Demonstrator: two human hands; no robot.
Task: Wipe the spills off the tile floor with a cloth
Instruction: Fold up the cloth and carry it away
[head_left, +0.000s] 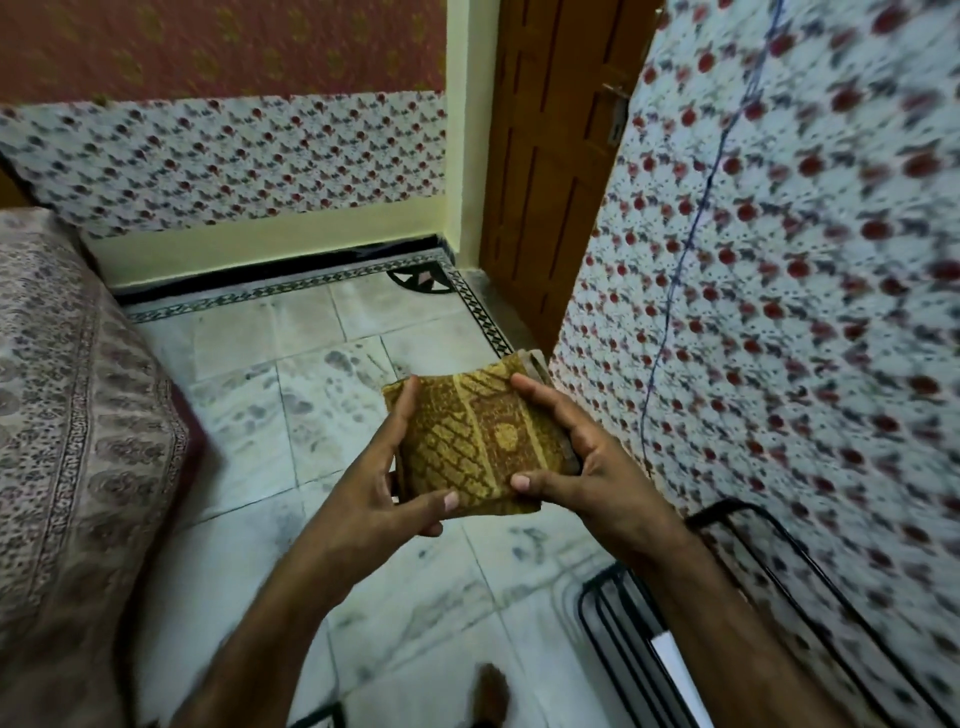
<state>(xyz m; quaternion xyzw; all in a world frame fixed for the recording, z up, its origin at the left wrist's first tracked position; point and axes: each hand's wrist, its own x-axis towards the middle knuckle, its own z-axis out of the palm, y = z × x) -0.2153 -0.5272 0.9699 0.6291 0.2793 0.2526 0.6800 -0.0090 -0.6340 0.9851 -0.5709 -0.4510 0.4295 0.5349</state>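
Both forearms reach forward from the bottom of the view, and the left hand (384, 488) and right hand (582, 457) together clasp a folded yellow-and-brown patterned cloth (478, 441), fingers curled round its left and right edges, thumbs on its near edge, so that it is held in the air well above the floor. Below and beyond it, the pale marble-look tile floor (311, 415) carries grey smudges and blotches across several tiles, so by my reading the wiping has not begun; the cloth must yet come down to the tiles and all the marks remain to be cleaned. At lower right a black wire rack (618, 639) stands on the floor, something white and flat showing within its frame; I cannot tell what it is. A print-covered bed (67, 395) lies left, a wooden door (556, 171) ahead
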